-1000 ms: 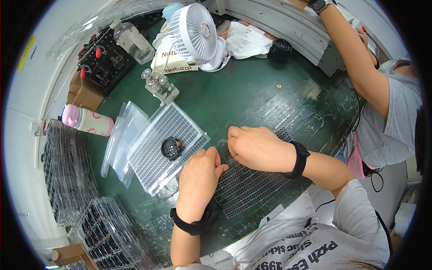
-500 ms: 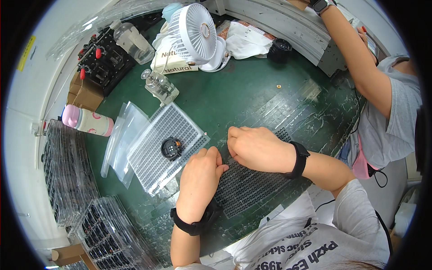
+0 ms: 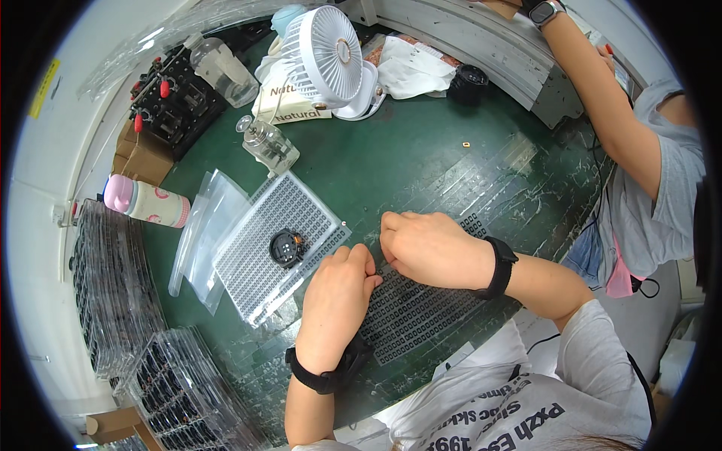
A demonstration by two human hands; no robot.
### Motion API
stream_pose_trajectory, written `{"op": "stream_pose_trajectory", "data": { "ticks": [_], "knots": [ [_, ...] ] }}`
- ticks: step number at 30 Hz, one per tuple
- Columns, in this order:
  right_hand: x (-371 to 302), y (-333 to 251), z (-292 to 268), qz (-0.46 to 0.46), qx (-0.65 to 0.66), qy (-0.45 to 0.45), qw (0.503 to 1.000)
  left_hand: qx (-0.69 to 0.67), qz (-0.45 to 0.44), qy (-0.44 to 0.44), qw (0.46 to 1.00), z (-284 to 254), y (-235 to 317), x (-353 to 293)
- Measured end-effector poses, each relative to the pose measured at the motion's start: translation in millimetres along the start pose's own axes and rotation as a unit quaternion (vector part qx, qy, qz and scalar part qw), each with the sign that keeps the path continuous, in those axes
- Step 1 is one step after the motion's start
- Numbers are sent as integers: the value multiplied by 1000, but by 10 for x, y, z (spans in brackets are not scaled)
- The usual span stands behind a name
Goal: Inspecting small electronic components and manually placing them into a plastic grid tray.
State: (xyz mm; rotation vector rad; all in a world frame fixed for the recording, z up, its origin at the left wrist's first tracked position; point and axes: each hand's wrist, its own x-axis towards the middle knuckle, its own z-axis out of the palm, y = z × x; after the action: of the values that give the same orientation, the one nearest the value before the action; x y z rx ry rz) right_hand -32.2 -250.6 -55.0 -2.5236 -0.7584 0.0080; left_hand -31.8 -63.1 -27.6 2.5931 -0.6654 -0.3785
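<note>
My left hand (image 3: 336,301) is closed, thumb pressed to its fingers, above the left edge of a sheet of small black parts in rows (image 3: 421,319). Close to its right, my right hand (image 3: 430,246) is pinched over the sheet's far edge. Whatever the fingers of either hand hold is hidden or too small to make out. To the left of my hands lies a pale sheet with a dark grid (image 3: 301,207), in clear plastic. On it rests a round black component (image 3: 286,248) with a copper-coloured part at its edge.
A glass pump bottle (image 3: 269,146) and a white fan (image 3: 327,60) stand farther back. Clear plastic sleeves (image 3: 214,225), a pink-lidded bottle (image 3: 147,201) and stacked trays (image 3: 116,289) are at left. A tiny yellowish piece (image 3: 466,144) lies far right; a co-worker's arm (image 3: 602,98) is beyond.
My left hand has shifted very slightly, its fingers still pinched. The right hand looks the same. At the right, the co-worker's body and arm have moved a little.
</note>
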Motion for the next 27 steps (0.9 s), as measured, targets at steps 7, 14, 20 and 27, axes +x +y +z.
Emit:
{"op": "stream_pose_trajectory", "data": {
  "ticks": [7,14,20,27],
  "knots": [
    [-1,-3,-8,-1,-4,-4,1000,-2,1,-2,1000,1,10,0],
    [4,-3,-1,-3,-4,-2,1000,-3,7,1,1000,-4,14,-5],
    [-5,1,3,-6,-8,4,1000,-5,18,-1,1000,5,-3,2],
    [-5,0,6,-5,-7,6,1000,-13,24,-1,1000,13,-20,4]
  ]
}}
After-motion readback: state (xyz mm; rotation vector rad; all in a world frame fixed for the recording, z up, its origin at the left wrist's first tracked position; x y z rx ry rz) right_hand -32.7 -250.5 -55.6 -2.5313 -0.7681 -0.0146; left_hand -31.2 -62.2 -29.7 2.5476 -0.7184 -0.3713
